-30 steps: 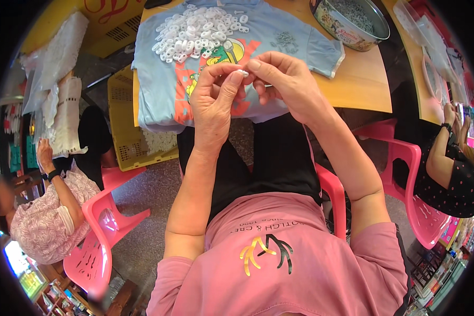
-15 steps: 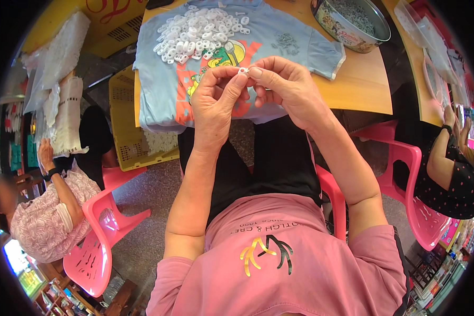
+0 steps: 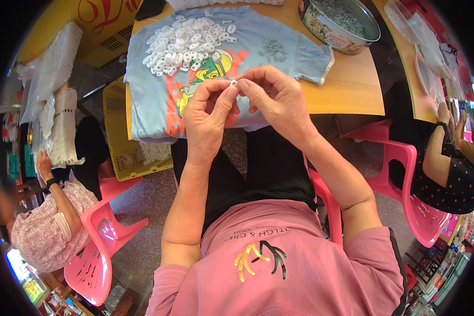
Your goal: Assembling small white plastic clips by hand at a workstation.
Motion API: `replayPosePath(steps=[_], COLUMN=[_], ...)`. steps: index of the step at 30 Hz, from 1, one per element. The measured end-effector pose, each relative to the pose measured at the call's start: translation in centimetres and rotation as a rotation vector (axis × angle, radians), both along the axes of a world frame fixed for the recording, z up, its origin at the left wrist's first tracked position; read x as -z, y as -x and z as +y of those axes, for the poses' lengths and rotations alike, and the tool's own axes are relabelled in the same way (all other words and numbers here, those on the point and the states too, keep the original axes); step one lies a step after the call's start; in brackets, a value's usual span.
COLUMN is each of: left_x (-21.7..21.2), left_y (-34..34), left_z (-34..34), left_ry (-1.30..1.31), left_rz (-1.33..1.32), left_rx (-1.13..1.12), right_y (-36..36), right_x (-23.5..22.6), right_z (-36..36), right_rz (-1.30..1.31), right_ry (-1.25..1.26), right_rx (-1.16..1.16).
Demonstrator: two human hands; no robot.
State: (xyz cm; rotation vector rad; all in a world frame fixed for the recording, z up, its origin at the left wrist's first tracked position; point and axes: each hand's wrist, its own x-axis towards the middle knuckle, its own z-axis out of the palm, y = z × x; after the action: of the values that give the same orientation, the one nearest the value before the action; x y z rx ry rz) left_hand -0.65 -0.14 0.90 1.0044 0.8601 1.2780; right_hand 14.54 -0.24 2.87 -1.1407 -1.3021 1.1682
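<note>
Above the near edge of a light blue T-shirt (image 3: 147,100) spread on the table, my two hands meet at the fingertips. My left hand (image 3: 208,118) pinches a small white plastic piece (image 3: 233,83) with a hole in it, between thumb and forefinger. Closed against the right side of that piece are the thumb and forefinger of my right hand (image 3: 279,102); whatever lies between them is too small to make out. A heap of white oval two-holed plastic pieces (image 3: 181,45) lies on the shirt, with a small pile of grey metal bits (image 3: 273,50) to its right.
On the wooden table (image 3: 347,97), a round tin (image 3: 347,31) of grey metal bits stands at the far right. A yellow crate (image 3: 126,158) with white pieces is below the table's left side. Pink chairs (image 3: 97,247) and seated people flank me.
The table and its contents have shifted left and slightly down in the view. My hands remain pinched together around the white piece, which has turned a little.
</note>
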Motion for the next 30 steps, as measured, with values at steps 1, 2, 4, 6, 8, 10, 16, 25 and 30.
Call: replayPosePath(steps=[1,2,4,6,8,10,16,25,30], left_x=[0.0,0.0,0.1,0.2,0.5,0.4,0.4,0.4,0.3], left_y=[0.0,0.0,0.1,0.2,0.3,0.1,0.1,0.0,0.0], left_z=[0.0,0.1,0.1,0.2,0.4,0.4,0.4,0.4,0.4], left_ry=[0.001,0.003,-0.004,-0.011,-0.056,-0.046,-0.017,-0.021,-0.032], left_rz=[0.000,0.001,0.010,0.021,0.015,-0.003,-0.015,-0.025,0.001], left_rx=[-0.009,-0.019,-0.010,-0.002,0.003,0.014,0.022,0.027,0.010], right_y=[0.0,0.0,-0.5,-1.3,-2.8,-4.8,-6.9,-5.9,-5.5], right_x=[0.1,0.5,0.4,0.1,-0.2,0.6,0.8,0.8,0.5], right_z=[-0.1,-0.1,0.0,0.2,0.9,2.0,2.7,4.0,5.4], right_rz=[-0.065,-0.081,-0.188,-0.294,-0.551,-0.683,-1.024,-1.045,-1.132], right_ry=[-0.047,-0.087,-0.189,-0.289,-0.399,-0.468,-0.638,-0.701,-0.719], right_rx=[0.015,0.018,0.020,0.019,0.128,0.189,0.255,0.155,0.043])
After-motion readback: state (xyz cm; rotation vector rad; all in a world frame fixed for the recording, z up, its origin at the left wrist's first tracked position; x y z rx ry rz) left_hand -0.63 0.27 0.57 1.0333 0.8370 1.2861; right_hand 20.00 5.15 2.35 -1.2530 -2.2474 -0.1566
